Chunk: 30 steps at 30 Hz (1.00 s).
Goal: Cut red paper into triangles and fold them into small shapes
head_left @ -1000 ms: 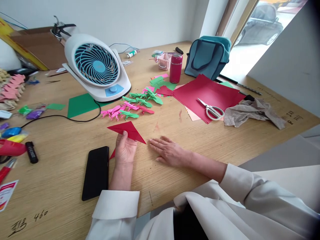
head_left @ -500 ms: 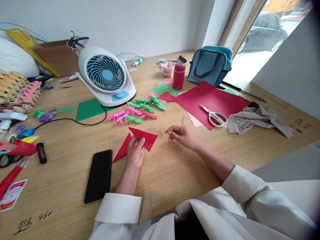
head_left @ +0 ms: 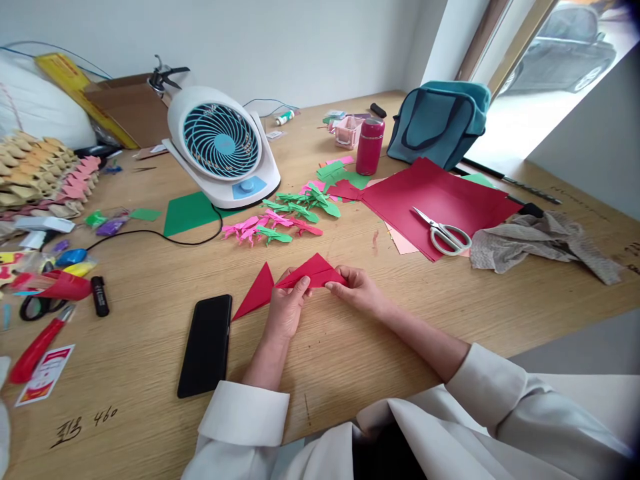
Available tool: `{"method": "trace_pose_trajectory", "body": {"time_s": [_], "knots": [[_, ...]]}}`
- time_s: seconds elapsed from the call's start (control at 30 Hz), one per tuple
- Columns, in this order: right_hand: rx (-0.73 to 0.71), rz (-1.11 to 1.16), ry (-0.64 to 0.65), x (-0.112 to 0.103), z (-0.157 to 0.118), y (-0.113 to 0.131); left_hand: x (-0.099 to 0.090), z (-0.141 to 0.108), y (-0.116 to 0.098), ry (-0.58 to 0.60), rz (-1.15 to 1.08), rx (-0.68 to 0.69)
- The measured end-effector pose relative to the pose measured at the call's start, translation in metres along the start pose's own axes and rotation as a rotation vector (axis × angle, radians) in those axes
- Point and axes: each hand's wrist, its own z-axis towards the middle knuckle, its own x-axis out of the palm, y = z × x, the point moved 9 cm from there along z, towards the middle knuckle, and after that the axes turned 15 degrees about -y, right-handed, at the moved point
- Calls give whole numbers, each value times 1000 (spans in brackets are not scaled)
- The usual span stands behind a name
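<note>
Between my two hands, just above the table, is a folded piece of red paper [head_left: 316, 268] with a crease across it. My left hand [head_left: 289, 305] pinches its left end, thumb on top. At its right corner, my right hand [head_left: 361, 289] grips it between thumb and fingers. Another red paper triangle [head_left: 256, 293] lies on the table just left of my left hand. Beyond my hands is a group of small folded paper figures in green [head_left: 300, 208] and pink [head_left: 247, 229].
A black phone [head_left: 205, 345] lies left of my left forearm. White-handled scissors [head_left: 445, 233] rest on red paper sheets [head_left: 400, 193] to the right, near a grey cloth [head_left: 537, 243]. A fan [head_left: 223, 150], a red flask [head_left: 370, 148] and a blue bag [head_left: 435, 127] stand farther back.
My right hand has come left onto the red paper and now grips its right corner. My left hand has turned the paper and shifted it slightly right. The view has shifted a little.
</note>
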Motion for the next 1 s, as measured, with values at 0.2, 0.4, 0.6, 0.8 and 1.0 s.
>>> {"method": "trace_pose_trajectory", "body": {"time_s": [0.2,0.4,0.6,0.8,1.0], "knots": [[20,24,-148,-25,11,5,-7,7,-4,-45,134,40],[-8,16,-217,-42,17,14,0,5,-3,75,488,227],[-50,9,-266,-54,21,15,4,0,-1,159,662,338],[-121,-99,-291,-64,25,20,9,-4,-3,154,629,339],[-210,-203,-473,-100,33,31,-19,4,-52,-123,602,577]]}}
